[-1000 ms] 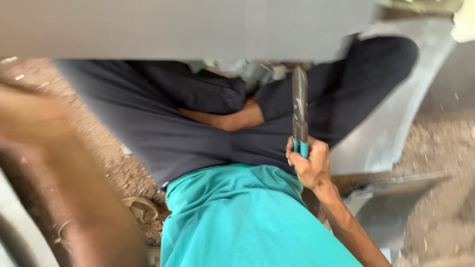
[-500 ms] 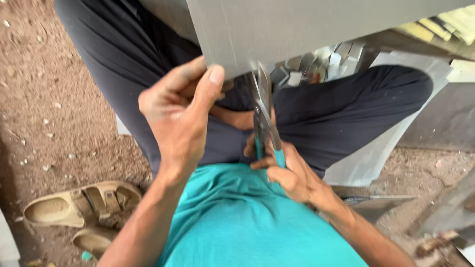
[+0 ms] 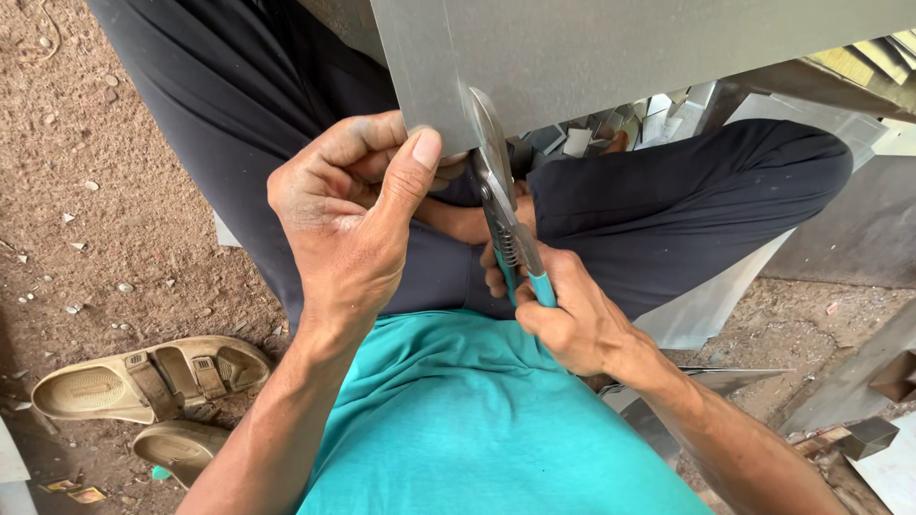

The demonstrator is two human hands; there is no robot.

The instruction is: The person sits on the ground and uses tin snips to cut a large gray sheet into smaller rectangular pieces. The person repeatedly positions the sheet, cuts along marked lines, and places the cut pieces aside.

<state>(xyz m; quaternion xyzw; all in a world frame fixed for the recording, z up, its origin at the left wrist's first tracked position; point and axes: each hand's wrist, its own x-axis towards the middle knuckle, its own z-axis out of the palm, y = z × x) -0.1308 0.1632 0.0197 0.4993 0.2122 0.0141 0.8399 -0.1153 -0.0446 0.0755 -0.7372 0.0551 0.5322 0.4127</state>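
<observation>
My left hand [image 3: 348, 215] pinches the lower left corner of a grey metal sheet [image 3: 611, 52] that spans the top of the head view. My right hand [image 3: 563, 310] grips the teal handles of tin snips [image 3: 501, 205]. The snips' blades point up and meet the sheet's lower edge just right of my left thumb. Both hands are over my lap, above dark trousers and a teal shirt.
A pair of tan sandals [image 3: 143, 381] lies on the dirt ground at the lower left. Small metal offcuts [image 3: 611, 129] lie beyond my knees. More grey sheet pieces [image 3: 716, 296] lean at the right, with scrap bits [image 3: 863, 434] at the lower right.
One second ago my right hand held the snips upright away from the sheet. Since then my left hand has taken the sheet's corner, and the blades have come up to the sheet's edge.
</observation>
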